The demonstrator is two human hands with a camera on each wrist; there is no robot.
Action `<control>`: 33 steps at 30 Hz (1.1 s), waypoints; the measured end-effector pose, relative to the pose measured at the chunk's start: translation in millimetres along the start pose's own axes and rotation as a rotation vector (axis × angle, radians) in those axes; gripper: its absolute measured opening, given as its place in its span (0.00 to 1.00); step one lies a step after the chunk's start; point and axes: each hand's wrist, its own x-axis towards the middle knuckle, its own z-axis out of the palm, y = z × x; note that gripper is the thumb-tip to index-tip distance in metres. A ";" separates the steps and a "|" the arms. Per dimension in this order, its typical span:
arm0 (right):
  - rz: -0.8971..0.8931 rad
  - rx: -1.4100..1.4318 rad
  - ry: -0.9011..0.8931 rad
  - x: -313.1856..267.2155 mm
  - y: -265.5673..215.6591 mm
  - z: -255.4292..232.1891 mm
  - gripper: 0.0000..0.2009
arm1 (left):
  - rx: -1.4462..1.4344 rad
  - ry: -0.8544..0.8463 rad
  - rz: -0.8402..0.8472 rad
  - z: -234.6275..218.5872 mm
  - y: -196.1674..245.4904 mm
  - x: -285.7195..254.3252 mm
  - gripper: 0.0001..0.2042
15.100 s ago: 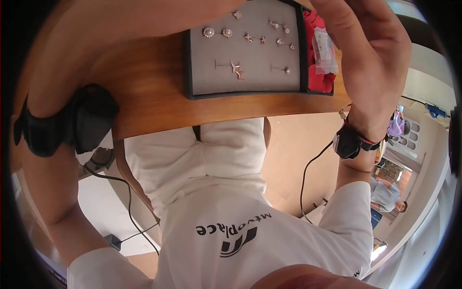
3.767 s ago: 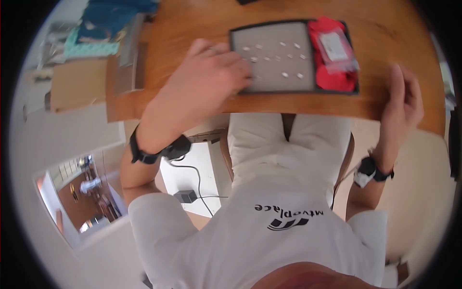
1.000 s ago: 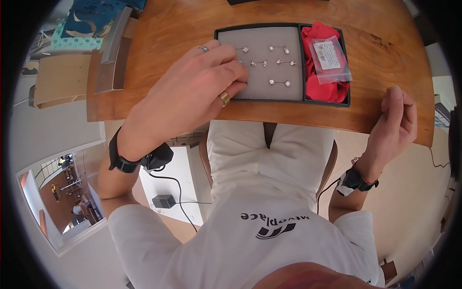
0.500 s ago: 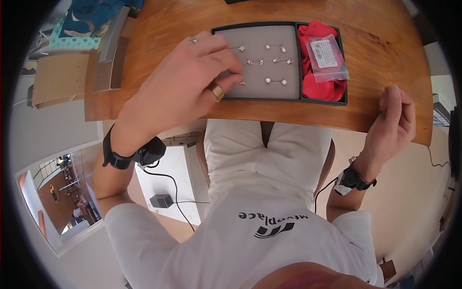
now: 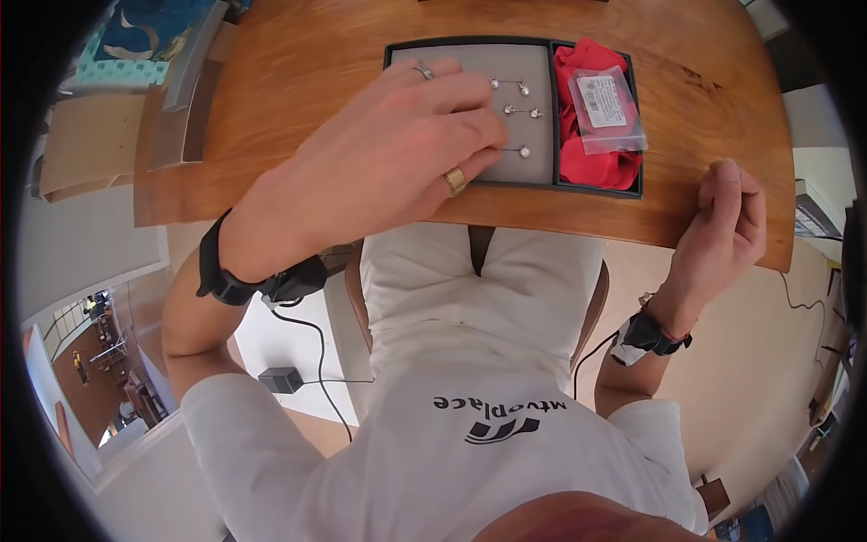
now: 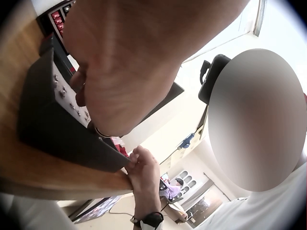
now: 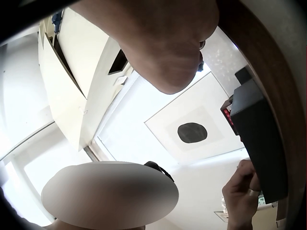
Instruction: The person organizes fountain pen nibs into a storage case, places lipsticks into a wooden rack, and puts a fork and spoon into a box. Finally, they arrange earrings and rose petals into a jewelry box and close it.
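A black jewelry box point(image 5: 479, 40) stands near the table's front edge. Earrings and studs point(image 5: 524, 152) sit on its grey pad point(image 5: 531, 63). My left hand point(image 5: 397, 144) reaches over the pad from the left, fingers bent, thumb and index tips close together at the lower right earring pair. The hand covers one earring of that pair; I cannot tell whether the tips pinch it. Several other earrings are hidden beneath it. Past the box's right side, my right hand point(image 5: 727, 221) rests at the table edge, fingers loosely curled around nothing.
Red cloth point(image 5: 578, 172) fills the box's right compartment, with a clear labelled zip bag point(image 5: 603, 101) on top. An open cardboard box point(image 5: 185, 117) stands at the table's left end. A cable point(image 5: 322, 361) hangs below the left wrist.
Earlier, my right hand was raised by the box's right side; it has since come down to the table edge. Within the last half second my left hand has shifted right across the pad.
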 end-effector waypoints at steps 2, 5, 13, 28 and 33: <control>0.001 -0.002 0.005 -0.2 -1.3 2.2 0.07 | 0.034 0.097 0.014 -9.3 -5.7 -2.8 0.07; 0.023 0.013 0.013 0.2 -1.8 4.3 0.07 | 0.192 0.312 -0.106 -60.5 -15.5 -13.5 0.06; -0.003 -0.027 0.015 2.3 -0.8 5.2 0.07 | 0.083 0.317 -0.227 -53.1 -20.6 -27.5 0.07; 0.039 -0.154 -0.024 1.7 -3.9 5.2 0.08 | 0.033 0.414 0.160 17.4 -11.5 65.3 0.09; 0.092 -0.162 -0.051 1.1 -5.3 4.0 0.07 | 0.049 0.325 0.287 16.9 -5.4 83.3 0.08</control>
